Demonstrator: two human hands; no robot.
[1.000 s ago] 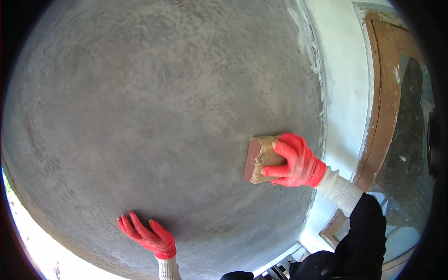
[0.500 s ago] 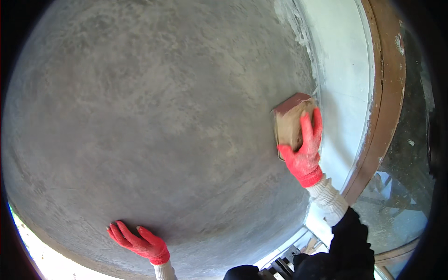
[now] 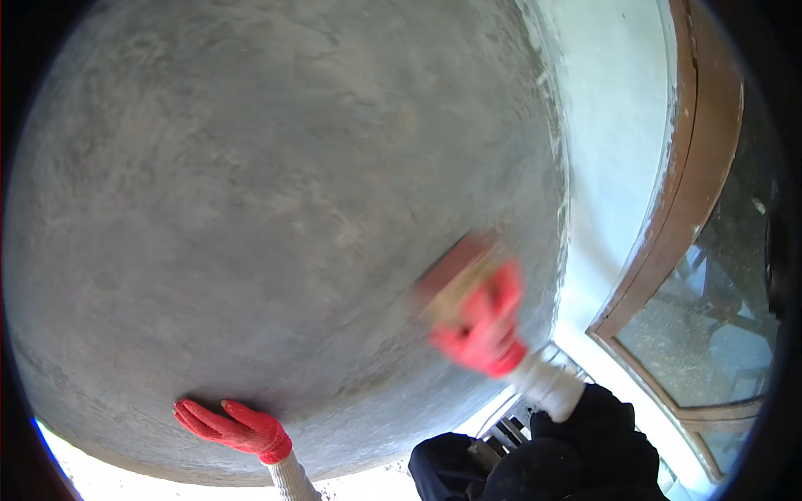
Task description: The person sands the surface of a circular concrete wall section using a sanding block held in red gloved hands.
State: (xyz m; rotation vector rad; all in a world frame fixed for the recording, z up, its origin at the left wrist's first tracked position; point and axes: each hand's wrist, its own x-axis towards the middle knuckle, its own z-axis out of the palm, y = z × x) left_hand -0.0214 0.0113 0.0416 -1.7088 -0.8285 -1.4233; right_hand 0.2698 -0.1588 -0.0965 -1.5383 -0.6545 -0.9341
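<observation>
My right hand [image 3: 487,326], in a red glove, is blurred by motion and closed on a sanding block [image 3: 461,265]. The block looks like tan wood with reddish-brown abrasive paper on it. It is at the grey plastered wall [image 3: 267,217], right of the wall's middle; the blur hides whether its whole face touches. My left hand [image 3: 236,429], also red-gloved, rests open against the lower left of that wall, its fingers stretched out and pointing left.
A white wall strip [image 3: 614,134] meets the grey surface along a rough edge on the right. Beyond it stands a brown wooden frame [image 3: 702,142] with glass panes [image 3: 697,326]. Bright light shows below the grey wall at lower left.
My right hand has swept the sanding block down and left, away from the white strip. My left hand stays pressed to the wall, while the view has shifted slightly.
</observation>
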